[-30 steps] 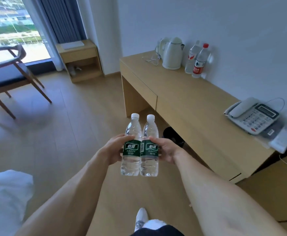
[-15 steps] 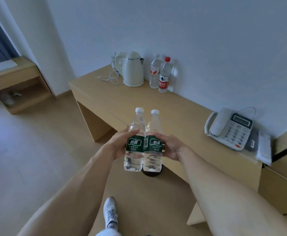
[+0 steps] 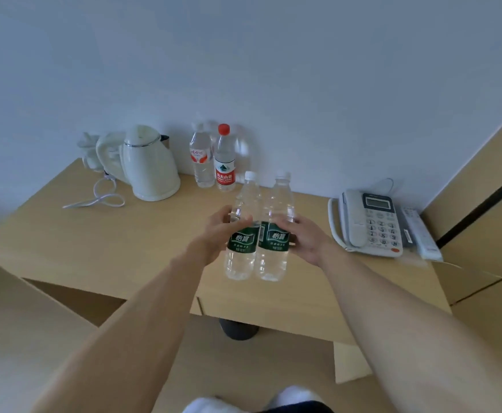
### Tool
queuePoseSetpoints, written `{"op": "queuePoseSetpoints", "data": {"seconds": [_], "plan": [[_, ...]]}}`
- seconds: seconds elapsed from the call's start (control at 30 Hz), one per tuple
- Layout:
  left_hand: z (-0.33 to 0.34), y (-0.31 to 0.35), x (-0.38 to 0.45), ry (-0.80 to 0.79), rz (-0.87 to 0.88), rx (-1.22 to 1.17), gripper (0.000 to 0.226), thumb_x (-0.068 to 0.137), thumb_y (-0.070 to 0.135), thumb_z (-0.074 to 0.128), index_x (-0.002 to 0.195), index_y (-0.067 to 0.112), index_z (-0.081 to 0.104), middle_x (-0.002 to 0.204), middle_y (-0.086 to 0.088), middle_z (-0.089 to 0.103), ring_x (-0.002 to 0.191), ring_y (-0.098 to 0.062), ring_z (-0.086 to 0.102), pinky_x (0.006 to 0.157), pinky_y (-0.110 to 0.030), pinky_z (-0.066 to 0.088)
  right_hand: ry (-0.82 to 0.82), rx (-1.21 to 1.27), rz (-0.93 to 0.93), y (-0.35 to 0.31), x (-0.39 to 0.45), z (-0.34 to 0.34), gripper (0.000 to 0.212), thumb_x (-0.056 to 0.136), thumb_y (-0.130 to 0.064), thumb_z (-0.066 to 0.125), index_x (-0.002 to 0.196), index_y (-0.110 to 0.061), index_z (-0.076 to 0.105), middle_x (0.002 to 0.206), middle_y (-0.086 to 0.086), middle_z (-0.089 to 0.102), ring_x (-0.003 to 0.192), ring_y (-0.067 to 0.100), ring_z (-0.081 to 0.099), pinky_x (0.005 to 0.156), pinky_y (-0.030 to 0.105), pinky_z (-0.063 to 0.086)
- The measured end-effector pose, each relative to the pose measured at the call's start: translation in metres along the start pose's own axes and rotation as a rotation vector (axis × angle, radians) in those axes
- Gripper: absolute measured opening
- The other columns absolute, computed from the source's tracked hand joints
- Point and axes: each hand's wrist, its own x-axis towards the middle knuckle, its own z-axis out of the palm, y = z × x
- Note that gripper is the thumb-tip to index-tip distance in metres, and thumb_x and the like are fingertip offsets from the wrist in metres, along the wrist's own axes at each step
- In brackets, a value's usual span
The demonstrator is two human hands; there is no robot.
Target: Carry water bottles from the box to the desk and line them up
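Two green-labelled bottles are held upright and touching at centre frame, above the tabletop: the left bottle is gripped by the left hand, the right bottle by the right hand, fingers curled round the labels. Long axes are vertical, bases hanging over bare wood. Two other bottles, a kettle and a phone are ranged along the wall.

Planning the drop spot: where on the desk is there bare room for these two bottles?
Bare desk runs from the kettle and its cord forward to the front edge, left of the hands. A narrower gap lies between the held bottles and the phone. The back wall is crowded.
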Motion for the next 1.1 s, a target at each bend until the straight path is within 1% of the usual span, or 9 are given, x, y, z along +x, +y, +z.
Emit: {"op": "queuePoseSetpoints", "data": {"seconds": [0.13, 0.27, 0.37, 0.43, 0.5, 0.63, 0.73, 0.93, 1.1], "plan": [[-0.013, 0.008, 0.039, -0.061, 0.054, 0.107, 0.052, 0.084, 0.006, 0.078, 0.13, 0.008, 0.055, 0.117, -0.02, 0.069, 0.111, -0.035, 0.067, 0.094, -0.043, 0.054, 0.11, -0.109, -0.111, -0.018, 0.02, -0.001, 0.048, 0.086, -0.016, 0.076, 0.13, -0.007, 0.059, 0.127, 0.012, 0.067, 0.12, 0.027, 0.061, 0.106, 0.043, 0.046], [-0.022, 0.019, 0.077, -0.102, 0.074, 0.202, 0.061, 0.079, -0.001, 0.08, 0.132, 0.01, 0.052, 0.117, -0.016, 0.071, 0.111, -0.028, 0.067, 0.101, -0.047, 0.051, 0.158, -0.169, -0.164, -0.03, 0.044, -0.011, 0.044, 0.081, -0.003, 0.078, 0.119, -0.016, 0.059, 0.115, 0.001, 0.071, 0.109, 0.017, 0.065, 0.095, 0.03, 0.052], [-0.026, 0.03, 0.101, -0.095, 0.096, 0.287, 0.065, 0.078, 0.004, 0.083, 0.134, 0.012, 0.051, 0.123, -0.011, 0.068, 0.115, -0.026, 0.064, 0.102, -0.046, 0.05, 0.197, -0.275, -0.186, -0.036, 0.066, -0.019, 0.045, 0.079, -0.004, 0.081, 0.113, -0.026, 0.06, 0.114, -0.005, 0.07, 0.103, 0.009, 0.065, 0.089, 0.025, 0.052], [-0.027, 0.037, 0.115, -0.054, 0.112, 0.352, 0.065, 0.077, 0.008, 0.085, 0.132, 0.016, 0.052, 0.126, -0.005, 0.065, 0.116, -0.024, 0.062, 0.102, -0.044, 0.049, 0.241, -0.345, -0.189, -0.039, 0.08, -0.022, 0.046, 0.076, -0.006, 0.084, 0.104, -0.032, 0.059, 0.107, -0.009, 0.069, 0.093, 0.001, 0.064, 0.075, 0.017, 0.049], [-0.026, 0.04, 0.128, -0.023, 0.133, 0.387, 0.063, 0.077, 0.009, 0.086, 0.13, 0.018, 0.053, 0.124, -0.001, 0.064, 0.115, -0.021, 0.062, 0.101, -0.043, 0.048, 0.274, -0.386, -0.198, -0.042, 0.094, -0.026, 0.047, 0.073, -0.006, 0.085, 0.1, -0.034, 0.058, 0.104, -0.011, 0.068, 0.091, -0.001, 0.063, 0.069, 0.014, 0.046], [-0.026, 0.043, 0.152, 0.016, 0.126, 0.422, 0.06, 0.078, 0.005, 0.084, 0.129, 0.015, 0.053, 0.116, 0.004, 0.064, 0.111, -0.015, 0.06, 0.102, -0.043, 0.049, 0.248, -0.446, -0.187, -0.052, 0.125, -0.032, 0.053, 0.072, -0.009, 0.087, 0.113, -0.028, 0.06, 0.115, -0.005, 0.068, 0.105, 0.009, 0.064, 0.086, 0.027, 0.051], [-0.027, 0.046, 0.164, 0.052, 0.128, 0.452, 0.061, 0.078, 0.008, 0.085, 0.131, 0.015, 0.054, 0.118, 0.0, 0.066, 0.112, -0.019, 0.061, 0.1, -0.046, 0.052, 0.236, -0.476, -0.181, -0.058, 0.145, -0.036, 0.061, 0.071, -0.01, 0.088, 0.123, -0.021, 0.059, 0.122, -0.002, 0.068, 0.112, 0.014, 0.063, 0.1, 0.039, 0.05], [-0.03, 0.049, 0.175, 0.066, 0.105, 0.447, 0.061, 0.079, 0.007, 0.083, 0.131, 0.014, 0.052, 0.123, -0.004, 0.066, 0.116, -0.023, 0.063, 0.103, -0.052, 0.05, 0.231, -0.509, -0.18, -0.058, 0.164, -0.04, 0.065, 0.069, -0.011, 0.09, 0.123, -0.025, 0.058, 0.123, -0.005, 0.067, 0.117, 0.014, 0.061, 0.105, 0.045, 0.048], [-0.036, 0.052, 0.171, 0.032, 0.132, 0.588, 0.061, 0.076, 0.012, 0.086, 0.129, 0.015, 0.056, 0.119, 0.0, 0.068, 0.112, -0.019, 0.064, 0.104, -0.048, 0.049, 0.236, -0.587, -0.189, -0.054, 0.161, -0.035, 0.067, 0.066, -0.014, 0.091, 0.122, -0.028, 0.058, 0.122, -0.01, 0.066, 0.12, 0.01, 0.059, 0.105, 0.043, 0.048]]}}
